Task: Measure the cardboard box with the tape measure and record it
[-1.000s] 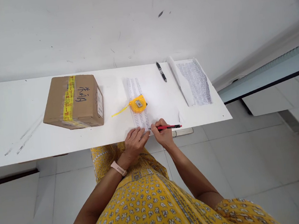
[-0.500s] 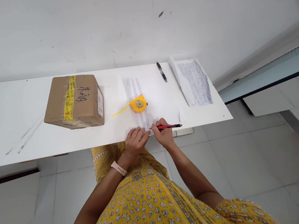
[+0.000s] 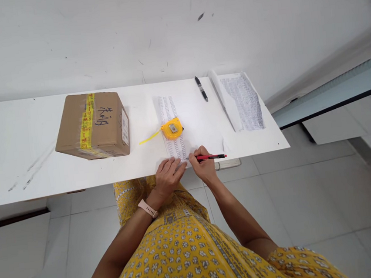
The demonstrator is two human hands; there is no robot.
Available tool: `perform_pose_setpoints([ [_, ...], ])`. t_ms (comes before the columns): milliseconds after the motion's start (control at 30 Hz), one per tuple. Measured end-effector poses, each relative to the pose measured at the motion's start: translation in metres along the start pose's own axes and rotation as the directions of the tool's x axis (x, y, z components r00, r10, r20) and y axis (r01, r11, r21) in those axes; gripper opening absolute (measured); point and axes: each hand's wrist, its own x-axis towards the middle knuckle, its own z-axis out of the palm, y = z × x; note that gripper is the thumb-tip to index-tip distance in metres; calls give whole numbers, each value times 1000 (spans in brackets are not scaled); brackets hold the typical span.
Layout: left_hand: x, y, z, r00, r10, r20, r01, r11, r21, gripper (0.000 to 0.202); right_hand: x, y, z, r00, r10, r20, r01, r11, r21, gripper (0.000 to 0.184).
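Note:
My right hand (image 3: pixel 203 165) grips a red and black pen (image 3: pixel 211 157), its tip down on a sheet of paper (image 3: pixel 200 128) near the table's front edge. Columns of small handwriting run along the left part of this sheet. Flat on the sheet's lower left corner rests my left hand (image 3: pixel 169 174), fingers stretched out, with a pale pink band on its wrist. A yellow tape measure (image 3: pixel 172 129) lies on the written columns, a short piece of its yellow blade sticking out to the left.
To the left on the white table (image 3: pixel 18 142) stands a taped cardboard box (image 3: pixel 86 126). A black pen (image 3: pixel 201 89) lies toward the back. At the right end is a pad of densely written paper (image 3: pixel 242 100). A wall rises behind the table.
The view has shifted very slightly. My right hand and the pen stay almost in place at the writing; my left hand rests as before.

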Motion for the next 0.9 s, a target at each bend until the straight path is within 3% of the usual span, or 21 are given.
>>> perform_pose_setpoints([
  [700,-4,0,4,1000,-14,2,14,1000,-7,18,1,1,0,1000,15,-7,-15,1000,-10,27],
  [900,-6,-1,4,999,-36,31,38,997,-73,23,0,1,-5,998,52,-41,-53,999,-5,28],
])
